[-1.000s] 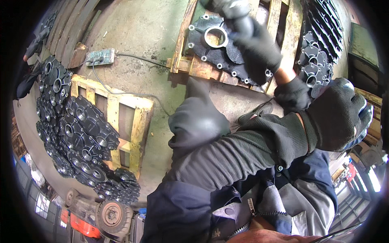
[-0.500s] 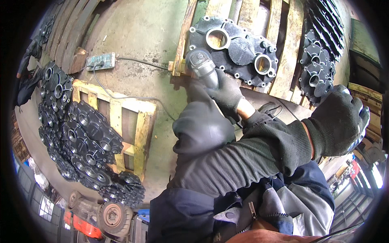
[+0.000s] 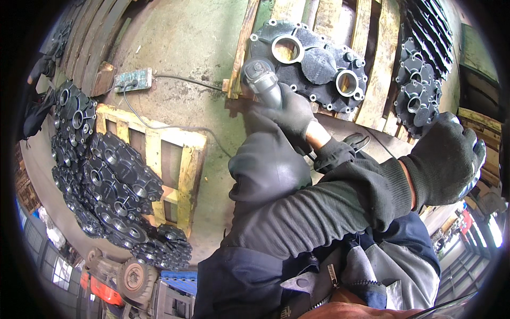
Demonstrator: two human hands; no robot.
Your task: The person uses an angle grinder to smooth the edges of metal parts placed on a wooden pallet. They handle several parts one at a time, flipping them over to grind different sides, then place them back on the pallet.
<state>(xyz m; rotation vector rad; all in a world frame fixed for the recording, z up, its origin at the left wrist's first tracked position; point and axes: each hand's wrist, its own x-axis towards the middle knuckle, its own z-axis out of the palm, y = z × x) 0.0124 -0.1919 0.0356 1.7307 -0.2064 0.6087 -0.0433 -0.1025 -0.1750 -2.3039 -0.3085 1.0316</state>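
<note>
My right hand [image 3: 294,112], in a dark work glove, is wrapped round the body of an angle grinder [image 3: 268,94]. The grinder's round head lies at the left edge of a black cast metal cover [image 3: 319,66], which has two large ringed holes and small bolt holes along its rim. Whether the disc touches the cover cannot be seen. My left forearm [image 3: 313,207] crosses over the right arm. At the far right, my left hand [image 3: 446,159] is gloved, its fingers curled and its palm turned away; nothing shows in it.
The cover lies on a wooden pallet [image 3: 382,64]. More black covers [image 3: 417,90] stand at the right. At the left, piled covers [image 3: 114,181] lie beside another pallet [image 3: 186,186]. A cable [image 3: 180,80] runs from a power strip [image 3: 133,80] across the floor. A forklift [image 3: 133,279] stands lower left.
The grinder's head has shifted slightly left and up along the cover's edge, in my right hand. The left hand keeps its pose. The whole view has moved a little.
</note>
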